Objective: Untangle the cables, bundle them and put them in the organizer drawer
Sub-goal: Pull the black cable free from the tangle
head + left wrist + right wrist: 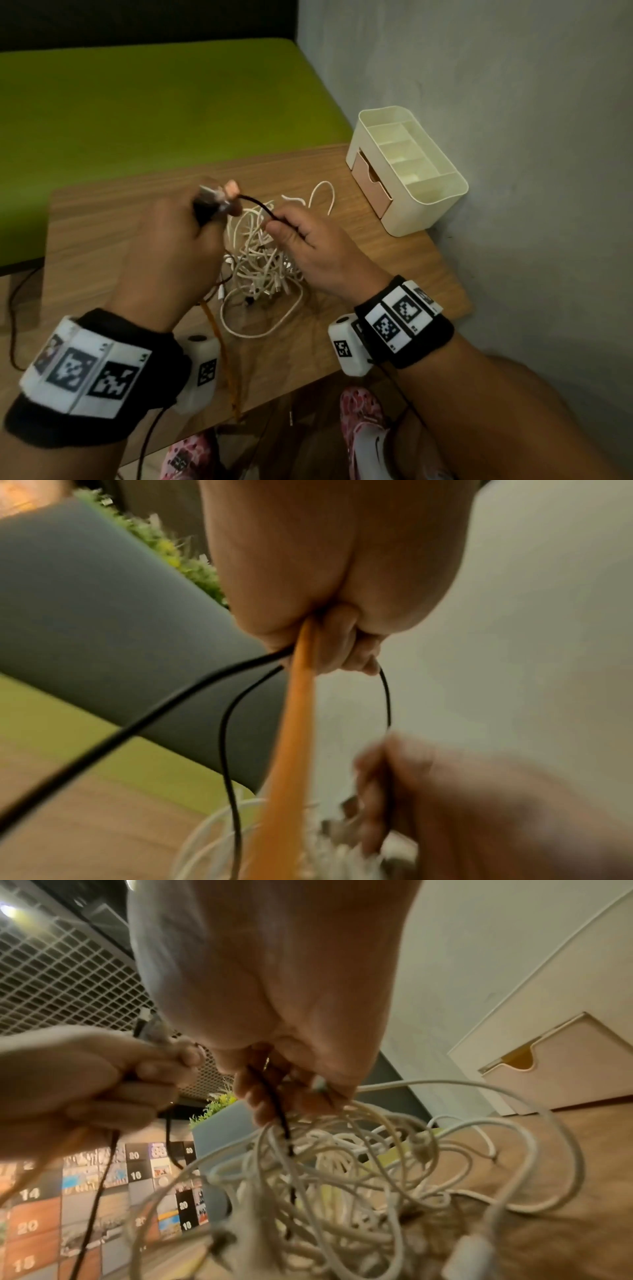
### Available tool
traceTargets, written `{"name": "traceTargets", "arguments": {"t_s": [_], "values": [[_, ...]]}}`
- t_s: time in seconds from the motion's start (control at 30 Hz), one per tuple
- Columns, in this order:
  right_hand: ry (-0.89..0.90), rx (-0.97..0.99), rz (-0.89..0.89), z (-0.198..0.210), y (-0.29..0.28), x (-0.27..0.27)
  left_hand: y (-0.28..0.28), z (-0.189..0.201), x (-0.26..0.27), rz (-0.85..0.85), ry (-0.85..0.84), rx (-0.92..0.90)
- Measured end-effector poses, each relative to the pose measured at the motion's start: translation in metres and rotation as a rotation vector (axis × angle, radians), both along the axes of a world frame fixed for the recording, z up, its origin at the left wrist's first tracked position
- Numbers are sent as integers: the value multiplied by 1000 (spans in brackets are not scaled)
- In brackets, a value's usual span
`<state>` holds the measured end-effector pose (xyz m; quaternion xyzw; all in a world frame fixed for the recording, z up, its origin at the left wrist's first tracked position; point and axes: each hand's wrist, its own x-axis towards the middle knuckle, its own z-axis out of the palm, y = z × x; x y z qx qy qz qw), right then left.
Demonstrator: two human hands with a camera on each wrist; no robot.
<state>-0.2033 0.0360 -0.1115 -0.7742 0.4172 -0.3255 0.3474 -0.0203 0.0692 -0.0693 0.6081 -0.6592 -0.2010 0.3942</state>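
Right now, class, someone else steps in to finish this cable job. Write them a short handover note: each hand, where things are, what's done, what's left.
Left hand: grips a black cable by its plug end, plus an orange cable hanging down from the fist.
Right hand: pinches the same black cable further along, just above the pile.
White cables: a knotted heap on the wooden table.
Organizer: at the table's far right by the wall; its pink drawer looks barely open.
Done: black cable partly pulled free.
Left: separate all the cables, bundle each one, open the drawer, put them in.
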Motion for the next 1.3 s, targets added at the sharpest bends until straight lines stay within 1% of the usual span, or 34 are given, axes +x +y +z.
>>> {"name": "traceTargets", "arguments": {"t_s": [0.03, 0.1, 0.2, 0.3, 0.37, 0.4, 0.47, 0.53, 0.57, 0.63, 0.7, 0.8, 0.83, 0.87, 0.93, 1.0, 1.03, 1.07, 1.1, 1.13, 1.2, 1.23, 1.27, 1.3], "values": [[53, 48, 10, -2, 0, 0, 1, 3, 2, 22, 64, -6], [85, 57, 3, -5, 1, -1, 0, 5, 7, 35, 94, 49], [-24, -75, -88, -3, 2, -1, 0, 4, 11, 45, 109, 138], [-137, -228, -198, 4, 6, 2, -1, 7, 13, 83, 116, 188], [-172, -317, -243, 10, 10, 4, 1, 9, 13, 107, 43, 200], [-171, -343, -250, 11, 10, 5, 3, 12, 11, 120, -23, 187], [-134, -366, -229, 9, 9, 4, 11, 20, 2, 122, -147, 91], [-107, -372, -202, 6, 9, 6, 13, 19, -4, 18, -169, 46], [-106, -366, -196, 6, 10, 7, 11, 15, -5, -43, -185, 67], [-118, -359, -204, 11, 13, 10, 6, 9, -4, -85, -235, 120], [-84, -270, -189, 14, 15, 9, 4, 9, -3, -69, -158, 135], [133, -4, -81, 13, 14, 7, 6, 12, -3, -50, 29, 116], [170, 27, -68, 11, 14, 6, 6, 11, -2, -50, 71, 120], [165, 27, -71, 11, 15, 4, 5, 11, 0, -50, 98, 132], [62, -66, -120, 16, 17, 4, 4, 8, 5, -43, 134, 169], [-98, -290, -195, 29, 17, 3, 6, 8, 6, -40, 174, 184], [-145, -409, -226, 34, 18, 3, 7, 9, 5, -40, 182, 163], [-162, -490, -247, 38, 18, 4, 8, 11, 4, -39, 190, 131], [-155, -506, -251, 38, 18, 4, 10, 13, 4, -37, 208, 89], [-120, -458, -245, 36, 18, 3, 12, 16, 4, -31, 239, 46], [46, -220, -220, 26, 17, 0, 14, 21, 6, -6, 323, -12], [132, -124, -211, 18, 17, -2, 14, 21, 8, 3, 357, -10], [180, -90, -218, 12, 17, -6, 14, 20, 11, 1, 375, 10], [185, -99, -234, 10, 18, -8, 14, 19, 15, -8, 374, 42]]}}
